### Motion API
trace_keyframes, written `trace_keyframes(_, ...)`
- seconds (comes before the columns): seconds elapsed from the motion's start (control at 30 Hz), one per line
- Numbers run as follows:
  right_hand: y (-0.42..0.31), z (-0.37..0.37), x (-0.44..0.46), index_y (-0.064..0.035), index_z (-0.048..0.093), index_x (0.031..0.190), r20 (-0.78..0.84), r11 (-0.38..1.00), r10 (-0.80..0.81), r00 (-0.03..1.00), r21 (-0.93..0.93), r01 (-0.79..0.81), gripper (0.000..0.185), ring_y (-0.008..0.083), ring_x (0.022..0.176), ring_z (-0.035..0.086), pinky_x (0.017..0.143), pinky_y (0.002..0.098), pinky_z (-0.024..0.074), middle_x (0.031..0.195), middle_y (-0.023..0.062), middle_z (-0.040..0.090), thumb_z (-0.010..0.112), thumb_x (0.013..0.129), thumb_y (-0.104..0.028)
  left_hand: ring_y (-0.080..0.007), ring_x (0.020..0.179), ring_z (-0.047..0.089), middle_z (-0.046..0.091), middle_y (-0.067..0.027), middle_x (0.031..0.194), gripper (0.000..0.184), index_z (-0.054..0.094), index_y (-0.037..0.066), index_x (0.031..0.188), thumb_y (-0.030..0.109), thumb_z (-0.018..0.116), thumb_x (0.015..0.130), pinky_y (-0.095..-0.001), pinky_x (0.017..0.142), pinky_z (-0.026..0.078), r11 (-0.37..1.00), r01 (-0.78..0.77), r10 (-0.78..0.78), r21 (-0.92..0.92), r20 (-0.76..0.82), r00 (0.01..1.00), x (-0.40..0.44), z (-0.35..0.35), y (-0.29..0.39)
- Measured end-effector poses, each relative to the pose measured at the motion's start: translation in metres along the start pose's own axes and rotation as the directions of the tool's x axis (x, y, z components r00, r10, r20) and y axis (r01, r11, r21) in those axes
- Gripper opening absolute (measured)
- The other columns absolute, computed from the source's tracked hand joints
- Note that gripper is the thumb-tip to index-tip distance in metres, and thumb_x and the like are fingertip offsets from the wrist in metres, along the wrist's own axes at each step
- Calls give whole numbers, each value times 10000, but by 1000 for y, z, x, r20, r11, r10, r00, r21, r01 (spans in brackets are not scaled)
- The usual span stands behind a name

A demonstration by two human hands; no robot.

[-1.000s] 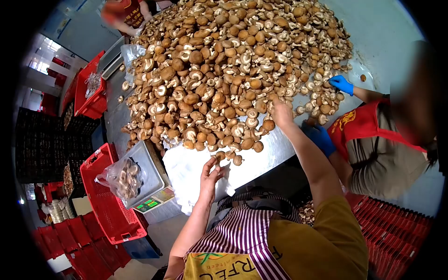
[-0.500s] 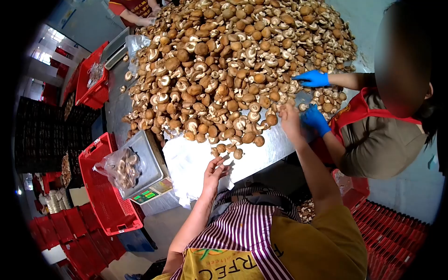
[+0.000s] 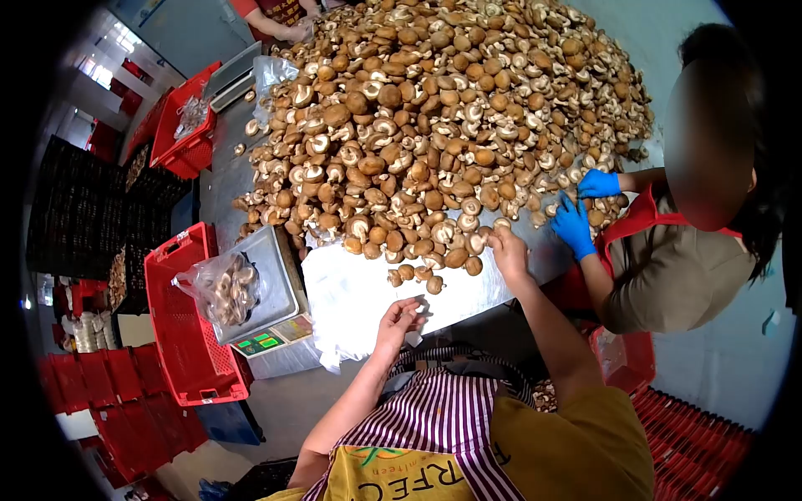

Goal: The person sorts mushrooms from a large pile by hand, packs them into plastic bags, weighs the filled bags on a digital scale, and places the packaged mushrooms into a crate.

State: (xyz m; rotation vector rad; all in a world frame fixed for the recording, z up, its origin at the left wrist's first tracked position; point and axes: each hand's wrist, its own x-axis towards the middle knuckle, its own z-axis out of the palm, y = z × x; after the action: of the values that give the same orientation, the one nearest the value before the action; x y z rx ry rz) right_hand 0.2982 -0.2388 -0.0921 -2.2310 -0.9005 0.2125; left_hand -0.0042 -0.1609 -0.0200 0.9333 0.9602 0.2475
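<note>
A great heap of shiitake mushrooms (image 3: 418, 125) is spread across a metal worktop (image 3: 545, 249), where picking over by hand appears to be under way. The right hand (image 3: 511, 253) is held at the heap's near edge, its fingers bent toward the outermost mushrooms; whether one is gripped cannot be told. Well apart from it, the left hand (image 3: 396, 324) is poised over the worktop's near side, thumb and fingers loosely curled, and whether anything small is pinched there cannot be made out. Just beyond it, a small cluster of loose mushrooms (image 3: 423, 273) is set slightly off from the heap. At so crowded an edge, a light pinch on a single cap, clear of its neighbours, seems to be called for.

At left, a clear bag of mushrooms (image 3: 230, 294) is rested on a digital scale (image 3: 280, 332), beside a red crate (image 3: 159, 288). White plastic (image 3: 327, 296) is spread between scale and left hand, where fingers could be snagged. At right, the heap is shared with a co-worker (image 3: 677, 271), whose blue-gloved hands (image 3: 573, 227) are placed near the right hand, so sideways reach is likely to be cramped. At far left, another person's hand (image 3: 294, 32) is glimpsed beside the heap; black crates (image 3: 92, 196) are stacked farther left.
</note>
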Motion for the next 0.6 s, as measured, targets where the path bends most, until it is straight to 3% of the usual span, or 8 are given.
trace_keyframes(0.1, -13, -29, -15, -6, 593, 838, 83, 918, 39, 996, 391, -68, 168, 308, 679, 637, 603, 432, 466, 753, 176, 650, 604, 871, -170, -132, 875, 639, 625, -54, 1117, 290, 536, 28, 1244, 67, 483, 961, -254, 778, 512, 1000, 22, -22, -2, -52, 998, -5, -9, -5)
trace_keyframes(0.17, 6, -50, -32, -6, 606, 839, 376, 936, 40, 926, 311, -167, 165, 262, 643, 622, 604, 407, 472, 731, 155, 649, 601, 868, -168, -140, 869, 643, 630, -61, 1107, 285, 539, 29, 1242, 80, 489, 966, -252, 772, 517, 999, 15, -18, -36, -86, 996, -11, -14, -8)
trace_keyframes(0.23, 24, -75, -56, 2, 629, 855, 626, 993, -106, 773, 104, 51, 168, 282, 655, 623, 642, 403, 489, 743, 139, 653, 601, 864, -164, -140, 871, 642, 634, -70, 1108, 283, 539, 27, 1242, 100, 498, 972, -253, 777, 519, 999, -3, -1, -53, -83, 997, -11, -21, -17)
trace_keyframes(0.3, 54, -83, -84, -7, 642, 933, 604, 811, -373, 704, -156, 564, 181, 296, 681, 628, 662, 401, 497, 752, 141, 644, 617, 848, -164, -171, 876, 648, 630, -106, 1149, 284, 521, 14, 1243, 110, 497, 977, -295, 786, 535, 997, 47, -53, -61, -105, 993, -13, -32, -25)
trace_keyframes(0.37, 66, -77, -87, -23, 635, 994, 463, 898, -389, 796, 0, 439, 210, 305, 692, 632, 650, 393, 498, 742, 158, 638, 665, 814, -127, -162, 852, 644, 638, -89, 1075, 264, 533, 2, 1221, 99, 497, 978, -293, 771, 542, 997, -20, 10, -81, -112, 994, -15, -37, -33)
trace_keyframes(0.43, 9, -96, -58, -21, 615, 1077, 669, 998, 56, 741, -10, -66, 314, 341, 729, 627, 672, 407, 502, 774, 174, 642, 689, 794, -134, -162, 850, 644, 633, -83, 1065, 259, 538, 5, 1216, 96, 503, 976, -292, 772, 542, 990, -18, 4, -143, -97, 995, -16, -41, -37)
trace_keyframes(0.53, -23, -79, 1, -12, 603, 1078, 283, 964, -243, 928, -36, 263, 280, 325, 669, 611, 613, 422, 470, 704, 177, 602, 649, 840, -152, -167, 842, 648, 635, -94, 1072, 264, 535, 1, 1220, 90, 507, 973, -293, 770, 542, 990, -19, 4, -137, -114, 993, -16, -35, -34)
trace_keyframes(0.6, -53, -69, 53, -18, 605, 1089, 124, 988, -154, 980, 32, 152, 291, 340, 704, 610, 620, 433, 455, 725, 188, 593, 639, 855, -188, -165, 847, 650, 639, -100, 1074, 271, 534, 0, 1225, 85, 504, 970, -294, 771, 538, 993, 5, -21, -114, -139, 990, -19, -30, -25)
